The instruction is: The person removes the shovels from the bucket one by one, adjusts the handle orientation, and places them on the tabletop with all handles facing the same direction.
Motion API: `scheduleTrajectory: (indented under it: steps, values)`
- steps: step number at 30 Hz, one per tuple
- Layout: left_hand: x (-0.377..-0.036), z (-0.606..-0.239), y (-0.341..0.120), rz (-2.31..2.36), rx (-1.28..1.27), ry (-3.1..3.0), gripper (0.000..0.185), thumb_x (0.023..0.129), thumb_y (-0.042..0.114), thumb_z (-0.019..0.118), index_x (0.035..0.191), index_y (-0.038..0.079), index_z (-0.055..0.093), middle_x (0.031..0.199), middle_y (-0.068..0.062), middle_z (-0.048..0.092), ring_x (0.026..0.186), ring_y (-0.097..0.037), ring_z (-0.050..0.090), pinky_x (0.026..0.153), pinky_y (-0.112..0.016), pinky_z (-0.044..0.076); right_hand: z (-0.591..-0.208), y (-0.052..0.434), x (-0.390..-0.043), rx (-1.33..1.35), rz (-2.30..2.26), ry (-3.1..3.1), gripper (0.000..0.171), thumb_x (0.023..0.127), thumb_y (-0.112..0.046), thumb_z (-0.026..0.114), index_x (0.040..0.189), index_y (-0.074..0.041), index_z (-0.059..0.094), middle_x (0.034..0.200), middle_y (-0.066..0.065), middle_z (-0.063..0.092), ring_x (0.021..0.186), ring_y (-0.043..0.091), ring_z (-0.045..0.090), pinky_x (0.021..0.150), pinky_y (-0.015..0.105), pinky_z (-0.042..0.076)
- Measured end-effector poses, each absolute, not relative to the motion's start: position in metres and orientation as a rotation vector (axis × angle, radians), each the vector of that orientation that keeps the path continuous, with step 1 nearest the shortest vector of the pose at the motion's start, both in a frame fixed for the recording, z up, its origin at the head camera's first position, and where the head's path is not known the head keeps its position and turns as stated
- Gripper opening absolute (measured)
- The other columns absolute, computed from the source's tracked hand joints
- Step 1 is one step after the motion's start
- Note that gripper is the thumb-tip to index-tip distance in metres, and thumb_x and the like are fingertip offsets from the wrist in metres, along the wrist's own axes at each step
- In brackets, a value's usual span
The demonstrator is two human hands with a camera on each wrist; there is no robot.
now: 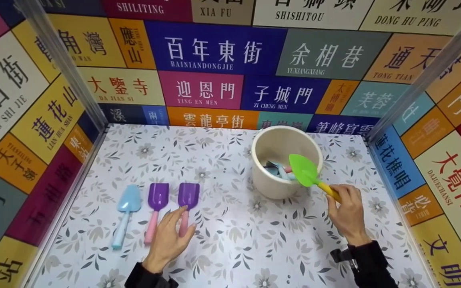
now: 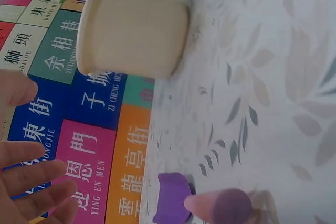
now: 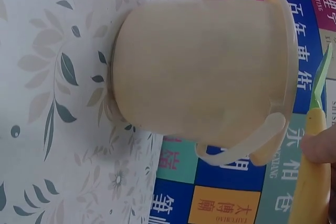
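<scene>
My right hand (image 1: pixel 347 212) grips the yellow handle of a toy shovel with a green blade (image 1: pixel 304 170), tilted over the near right rim of a cream bucket (image 1: pixel 275 188). In the right wrist view the thumb lies along the yellow handle (image 3: pixel 310 192). Several pieces, light blue, dark and pink, lie inside the bucket. My left hand (image 1: pixel 169 239), fingers spread and relaxed, hovers above the pink handle of the right-hand purple shovel (image 1: pixel 189 195); the left wrist view shows a gap between hand and shovel. Beside it lies another purple shovel (image 1: pixel 159 196), its pink handle partly behind my hand.
A light blue shovel (image 1: pixel 129 199) lies at the left of the row on the floral-patterned tabletop (image 1: pixel 222 248). Panels printed with street signs (image 1: pixel 214 52) stand at the back and both sides. The bucket has a handle (image 3: pixel 247 142) hanging at its side.
</scene>
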State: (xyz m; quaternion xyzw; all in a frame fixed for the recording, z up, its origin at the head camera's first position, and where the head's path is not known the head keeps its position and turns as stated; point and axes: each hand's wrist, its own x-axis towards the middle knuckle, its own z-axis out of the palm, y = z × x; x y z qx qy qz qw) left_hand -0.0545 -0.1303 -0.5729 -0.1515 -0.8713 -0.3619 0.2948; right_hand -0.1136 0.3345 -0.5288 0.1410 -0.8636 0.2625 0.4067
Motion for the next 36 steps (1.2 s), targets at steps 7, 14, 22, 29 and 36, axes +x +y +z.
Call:
scheduleTrajectory:
  steps: [7,14,22,29,36]
  values:
    - [-0.068,-0.549,-0.103,-1.301,-0.283,-2.196,0.049,0.086,0.0,0.081,0.129,-0.013,0.065,0.113,-0.024,0.076,0.093,-0.033,0.075,0.08,-0.038,0.065,-0.527,0.313,-0.112,0.455,0.673,-2.18,0.026,0.078,0.014,0.077,0.103,0.009,0.07,0.098,0.025,0.063,0.091,0.041,0.057,0.084,0.042,0.045]
    - [-0.078,-0.526,-0.073,-1.964,-0.184,-2.156,0.05,0.099,0.001,0.069,0.142,-0.016,0.052,0.132,-0.033,0.066,0.118,-0.032,0.07,0.1,-0.029,0.061,-0.526,0.28,-0.107,0.571,0.672,-2.175,0.03,0.076,0.013,0.076,0.105,0.009,0.071,0.099,0.024,0.063,0.091,0.039,0.057,0.085,0.04,0.047]
    - [-0.092,-0.514,-0.041,-2.391,-0.131,-2.048,0.055,0.102,0.008,0.067,0.148,-0.016,0.046,0.142,-0.035,0.059,0.125,-0.039,0.063,0.103,-0.022,0.054,-0.531,0.244,-0.106,0.714,0.648,-2.146,0.031,0.074,0.011,0.077,0.104,0.006,0.072,0.099,0.021,0.064,0.091,0.036,0.058,0.088,0.039,0.049]
    - [-0.102,-0.514,-0.026,-2.445,0.029,-2.025,0.046,0.099,0.007,0.07,0.138,-0.016,0.058,0.129,-0.03,0.068,0.109,-0.017,0.07,0.094,-0.021,0.059,-0.536,0.219,-0.104,0.856,0.606,-2.111,0.018,0.085,0.002,0.073,0.104,0.003,0.073,0.098,0.015,0.065,0.091,0.032,0.059,0.085,0.038,0.046]
    - [-0.105,-0.515,-0.022,-2.277,0.265,-2.087,0.031,0.093,0.007,0.076,0.117,-0.012,0.073,0.1,-0.016,0.077,0.08,-0.008,0.068,0.075,-0.02,0.062,-0.539,0.206,-0.107,0.906,0.502,-2.002,0.022,0.108,-0.013,0.058,0.103,0.002,0.074,0.097,0.012,0.066,0.088,0.029,0.06,0.078,0.038,0.048]
